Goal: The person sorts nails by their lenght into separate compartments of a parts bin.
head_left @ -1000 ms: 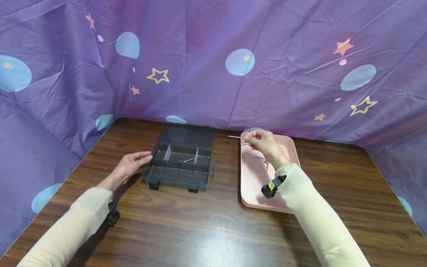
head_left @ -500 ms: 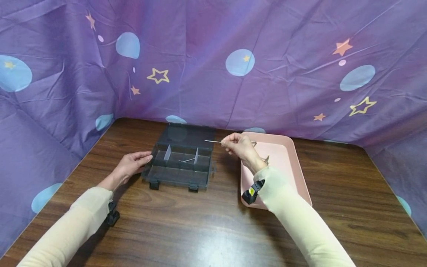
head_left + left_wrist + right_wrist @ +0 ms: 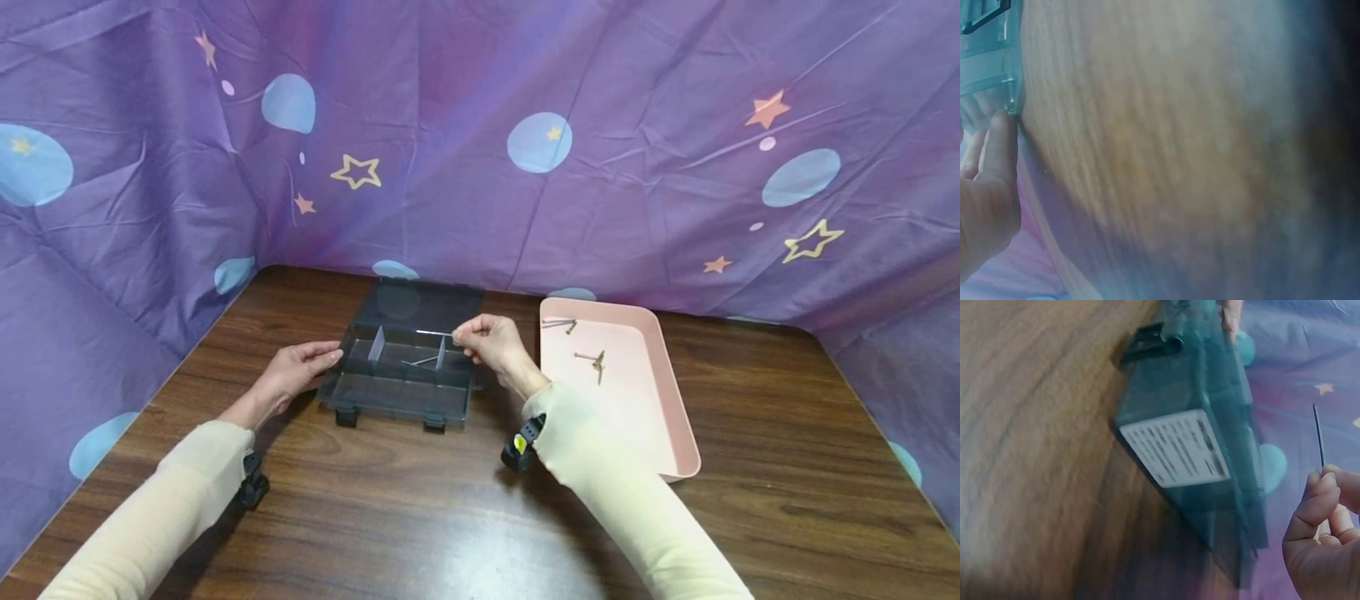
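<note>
- Dark wood table [image 3: 420, 508], walled on three sides by a purple cloth [image 3: 480, 167] printed with stars and blue dots.
- The right hand [image 3: 491, 346] pinches a thin nail [image 3: 433, 332] between thumb and curled fingers; it lies about level, tip to the left, over the box.
- The grey box [image 3: 401, 367] is open; a nail lies in its middle section.
- The left hand [image 3: 294, 371] rests straight fingers on the box's left wall.
- The pink tray [image 3: 675, 417] holds a few nails [image 3: 592, 360].

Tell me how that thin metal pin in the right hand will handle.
The pin looks stiff: it juts straight out from the right hand. Being so thin, it is probably light and could slip from a pinch. Dropped in the organizer box, it may roll.
</note>
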The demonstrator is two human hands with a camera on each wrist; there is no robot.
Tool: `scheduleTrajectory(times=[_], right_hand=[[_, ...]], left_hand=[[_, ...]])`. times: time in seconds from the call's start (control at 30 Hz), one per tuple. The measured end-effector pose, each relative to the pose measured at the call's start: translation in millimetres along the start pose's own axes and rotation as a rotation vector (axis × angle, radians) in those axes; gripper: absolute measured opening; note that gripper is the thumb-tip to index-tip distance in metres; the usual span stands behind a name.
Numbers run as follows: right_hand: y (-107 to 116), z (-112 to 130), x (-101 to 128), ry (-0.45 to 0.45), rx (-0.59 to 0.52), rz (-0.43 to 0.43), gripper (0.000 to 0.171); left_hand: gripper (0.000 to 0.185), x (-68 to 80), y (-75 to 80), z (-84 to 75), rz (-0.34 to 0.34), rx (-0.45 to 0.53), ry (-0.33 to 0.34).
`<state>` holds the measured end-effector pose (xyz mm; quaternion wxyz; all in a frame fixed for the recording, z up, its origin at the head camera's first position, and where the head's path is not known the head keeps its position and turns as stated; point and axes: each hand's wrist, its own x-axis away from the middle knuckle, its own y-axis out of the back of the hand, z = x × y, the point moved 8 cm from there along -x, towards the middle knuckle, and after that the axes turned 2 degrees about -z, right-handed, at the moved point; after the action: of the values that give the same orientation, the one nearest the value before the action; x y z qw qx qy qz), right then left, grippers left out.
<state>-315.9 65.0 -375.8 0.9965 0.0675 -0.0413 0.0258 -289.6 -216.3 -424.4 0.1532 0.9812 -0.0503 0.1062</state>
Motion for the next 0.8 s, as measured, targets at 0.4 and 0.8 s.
scheduleTrajectory(times=[0.4,0.8], right_hand=[[-20.3,-4.9,-2.7,0.017,0.048,-0.011,0.005],[-33.6,-3.5,-3.1,0.009,0.098,-0.011,0.006]], left_hand=[[0.056,1.0,1.1,0.0,0.017,-0.014,-0.011],[0.055,2.8,0.3,-1.8,0.021,-0.003,-0.002]])
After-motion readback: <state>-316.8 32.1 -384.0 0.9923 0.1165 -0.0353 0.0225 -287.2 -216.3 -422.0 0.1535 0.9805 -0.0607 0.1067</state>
